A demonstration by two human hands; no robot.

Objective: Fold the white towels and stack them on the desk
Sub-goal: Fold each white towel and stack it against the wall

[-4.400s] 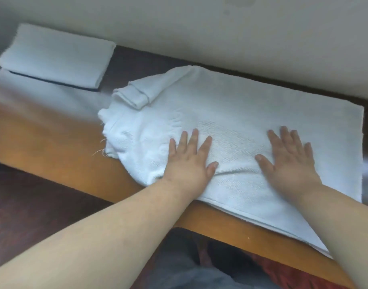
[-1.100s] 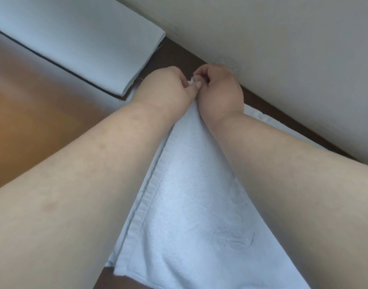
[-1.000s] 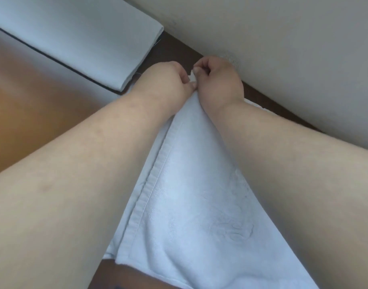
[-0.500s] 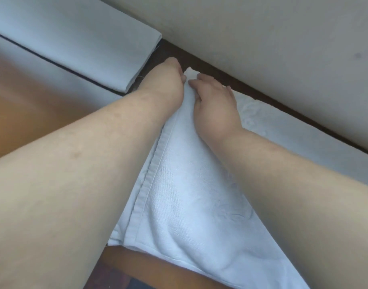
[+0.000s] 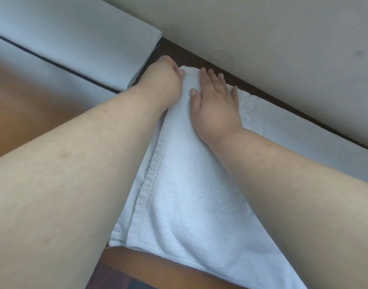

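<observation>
A plain pale wall (image 5: 283, 34) stands behind the brown wooden desk (image 5: 33, 105). The desk top looks shiny. Its back strip by the wall is dark.

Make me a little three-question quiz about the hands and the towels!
1. True or false: the right hand lies flat on the towel.
2. Where does the left hand touch the towel? A) far corner B) near edge C) not at all
3. Fill in: the folded towel lies to the ___ of the hands.

Key: 1 true; 2 A; 3 left
</observation>
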